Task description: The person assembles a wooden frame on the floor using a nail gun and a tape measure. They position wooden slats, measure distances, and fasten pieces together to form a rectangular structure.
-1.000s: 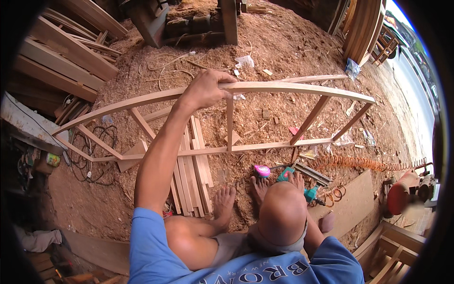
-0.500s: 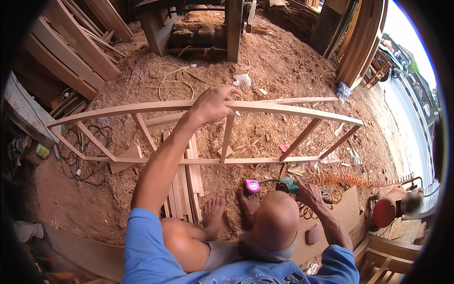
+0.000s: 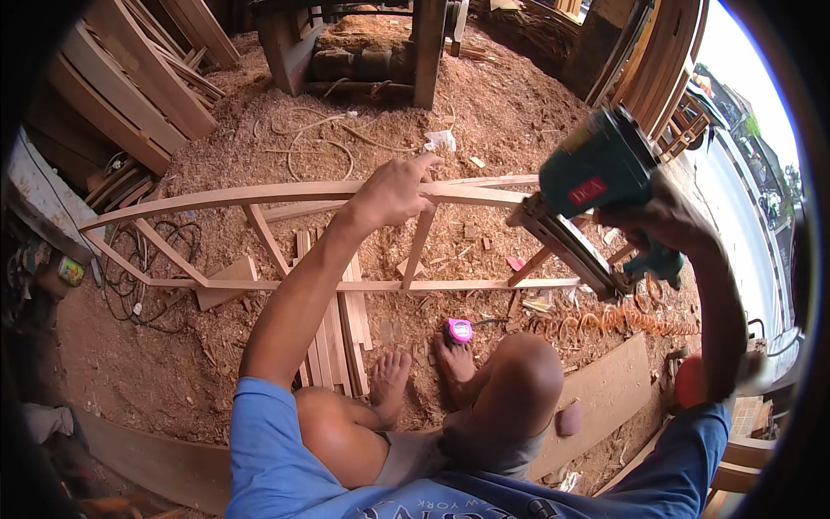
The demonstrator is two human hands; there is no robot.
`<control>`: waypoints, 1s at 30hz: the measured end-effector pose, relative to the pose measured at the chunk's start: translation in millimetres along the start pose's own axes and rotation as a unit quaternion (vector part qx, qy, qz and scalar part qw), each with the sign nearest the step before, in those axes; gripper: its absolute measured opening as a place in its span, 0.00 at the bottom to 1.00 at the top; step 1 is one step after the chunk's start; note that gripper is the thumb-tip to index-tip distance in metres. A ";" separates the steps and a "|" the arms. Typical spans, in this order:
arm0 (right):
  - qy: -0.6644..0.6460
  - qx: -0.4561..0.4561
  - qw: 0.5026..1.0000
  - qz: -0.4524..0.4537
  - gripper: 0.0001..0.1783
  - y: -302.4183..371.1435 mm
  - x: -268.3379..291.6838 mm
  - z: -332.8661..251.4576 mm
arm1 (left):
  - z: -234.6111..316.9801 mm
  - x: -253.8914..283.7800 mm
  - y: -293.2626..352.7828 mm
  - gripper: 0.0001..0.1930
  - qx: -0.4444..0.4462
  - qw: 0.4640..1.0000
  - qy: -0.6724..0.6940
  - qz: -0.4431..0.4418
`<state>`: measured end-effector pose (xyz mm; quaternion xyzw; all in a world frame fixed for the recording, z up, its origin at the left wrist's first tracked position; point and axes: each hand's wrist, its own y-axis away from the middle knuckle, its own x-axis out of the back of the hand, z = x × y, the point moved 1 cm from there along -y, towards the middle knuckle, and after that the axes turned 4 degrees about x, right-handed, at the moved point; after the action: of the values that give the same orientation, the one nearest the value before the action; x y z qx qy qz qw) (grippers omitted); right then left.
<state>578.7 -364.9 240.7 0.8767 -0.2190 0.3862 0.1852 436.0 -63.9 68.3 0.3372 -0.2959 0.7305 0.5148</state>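
Note:
A long wooden frame (image 3: 259, 194), with curved rails and several short crosspieces, lies across in front of me. My left hand (image 3: 392, 192) is closed round its upper rail, where a crosspiece (image 3: 418, 246) meets it near the middle. Raised at the right is a dark green nail gun (image 3: 596, 169), and my right hand (image 3: 661, 216) grips its handle. The gun's nose is close to the upper rail, right of my left hand; I cannot tell whether it touches. Its body hides the frame's right end.
A pink tape measure (image 3: 459, 330) lies by my foot. An orange coiled air hose (image 3: 596, 323) trails at the right. Wooden strips (image 3: 327, 346) lie below the frame on shavings-covered ground. A heavy machine (image 3: 363, 65) stands ahead, and planks (image 3: 130, 82) lean at the far left.
My right hand has lifted the nail gun from beside my knee to the frame's right part. My left hand keeps hold of the rail, and my right knee has shifted.

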 end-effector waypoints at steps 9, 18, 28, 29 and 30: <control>0.134 0.073 0.983 -0.102 0.16 -93.2 -41.7 -71.4 | 1.4 0.8 6.7 0.50 0.011 0.999 -0.003 0.038; 0.102 0.044 0.988 -0.110 0.15 -112.2 -52.1 -59.3 | -3.5 -2.9 9.0 0.34 -0.023 0.998 0.000 0.064; 0.175 0.067 0.976 -0.112 0.17 -117.6 -56.1 -61.9 | -6.7 -7.0 6.9 0.33 -0.052 0.996 -0.010 0.074; 0.162 0.058 0.978 -0.116 0.17 -118.5 -55.9 -61.4 | -7.6 -7.9 6.2 0.32 -0.057 0.996 -0.004 0.075; 0.156 0.053 0.979 -0.119 0.17 -120.3 -54.9 -61.4 | -8.6 -8.4 5.0 0.33 -0.051 0.996 -0.010 0.071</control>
<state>572.2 -220.8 219.2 0.8338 -0.0606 0.5047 0.2155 431.7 -63.3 56.0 0.2955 -0.3612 0.7461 0.4750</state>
